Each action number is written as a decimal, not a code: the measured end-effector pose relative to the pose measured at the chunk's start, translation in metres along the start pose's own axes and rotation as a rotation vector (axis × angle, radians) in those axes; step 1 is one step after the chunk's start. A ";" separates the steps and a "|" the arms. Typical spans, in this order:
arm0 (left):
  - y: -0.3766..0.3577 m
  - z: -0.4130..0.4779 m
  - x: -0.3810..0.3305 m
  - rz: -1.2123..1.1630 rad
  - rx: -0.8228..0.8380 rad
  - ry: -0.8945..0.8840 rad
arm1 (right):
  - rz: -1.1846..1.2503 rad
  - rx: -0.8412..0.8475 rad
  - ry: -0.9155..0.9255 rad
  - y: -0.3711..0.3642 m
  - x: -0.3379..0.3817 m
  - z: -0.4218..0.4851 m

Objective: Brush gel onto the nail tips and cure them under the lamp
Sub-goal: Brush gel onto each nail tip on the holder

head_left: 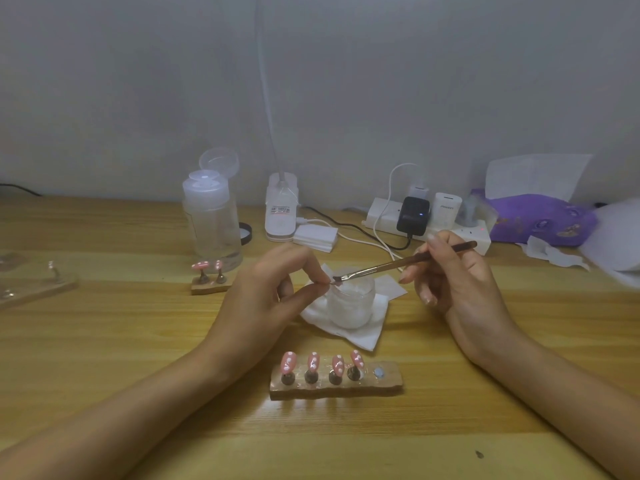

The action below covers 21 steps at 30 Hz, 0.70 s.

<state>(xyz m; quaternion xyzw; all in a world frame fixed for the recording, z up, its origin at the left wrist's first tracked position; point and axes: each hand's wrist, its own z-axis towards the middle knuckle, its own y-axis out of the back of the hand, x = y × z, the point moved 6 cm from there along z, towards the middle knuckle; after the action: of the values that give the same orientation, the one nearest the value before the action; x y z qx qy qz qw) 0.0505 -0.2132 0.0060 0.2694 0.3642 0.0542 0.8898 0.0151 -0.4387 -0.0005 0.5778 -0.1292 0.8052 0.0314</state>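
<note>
My right hand (457, 282) holds a thin brown brush (398, 263) like a pen, its bristles over the mouth of a small frosted jar (349, 303). At the jar's left rim my left hand (266, 289) pinches a small item between thumb and forefinger; the bristles touch it, and I cannot tell what it is. Near the table's front a wooden holder (336, 388) carries several pink nail tips (289, 362) with white dots on pegs; its rightmost spot has no tip. A smaller holder (209, 287) with two pink tips stands at the back left.
The jar sits on a white tissue (360, 336). Behind are a clear pump bottle (214, 220), a white device (281, 209), a stack of white pads (315, 237), a power strip (433, 220) with chargers and cables, and a purple pack (540, 216). A clear object (31, 282) lies at far left.
</note>
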 end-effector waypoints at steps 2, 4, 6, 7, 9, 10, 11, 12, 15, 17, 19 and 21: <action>0.000 0.000 0.000 -0.001 0.000 0.001 | -0.018 -0.013 -0.007 0.001 -0.001 0.000; 0.000 0.000 0.000 0.000 0.000 0.005 | -0.006 -0.040 -0.017 0.003 -0.001 0.001; 0.000 0.000 -0.001 0.006 -0.001 0.008 | 0.018 -0.038 -0.005 0.004 0.000 0.001; 0.000 0.000 -0.001 0.006 -0.002 0.007 | 0.022 -0.020 0.005 0.003 0.000 0.000; 0.000 -0.001 -0.001 0.002 -0.001 0.006 | -0.002 0.009 0.007 0.000 0.001 0.000; 0.000 -0.001 -0.001 -0.001 -0.001 0.006 | -0.016 0.003 -0.003 0.000 0.000 -0.001; 0.000 -0.001 -0.002 -0.003 -0.001 0.005 | -0.022 -0.015 -0.013 0.001 -0.001 -0.001; 0.000 -0.001 -0.002 -0.006 -0.001 0.005 | -0.019 -0.034 -0.019 0.002 -0.001 -0.001; -0.001 0.000 -0.002 -0.015 0.000 0.013 | 0.018 -0.040 -0.012 0.003 0.000 -0.001; -0.001 -0.001 -0.002 -0.017 0.001 0.012 | 0.003 -0.007 -0.006 0.001 0.001 -0.001; -0.001 -0.001 -0.002 -0.015 0.003 0.011 | -0.020 -0.018 -0.022 0.000 0.000 -0.001; -0.001 0.000 -0.002 -0.017 0.005 0.013 | -0.005 -0.051 -0.037 0.003 -0.001 -0.001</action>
<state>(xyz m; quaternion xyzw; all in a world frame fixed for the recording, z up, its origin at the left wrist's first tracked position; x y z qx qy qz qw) 0.0489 -0.2141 0.0064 0.2680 0.3725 0.0475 0.8872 0.0144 -0.4412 -0.0021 0.5921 -0.1489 0.7906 0.0460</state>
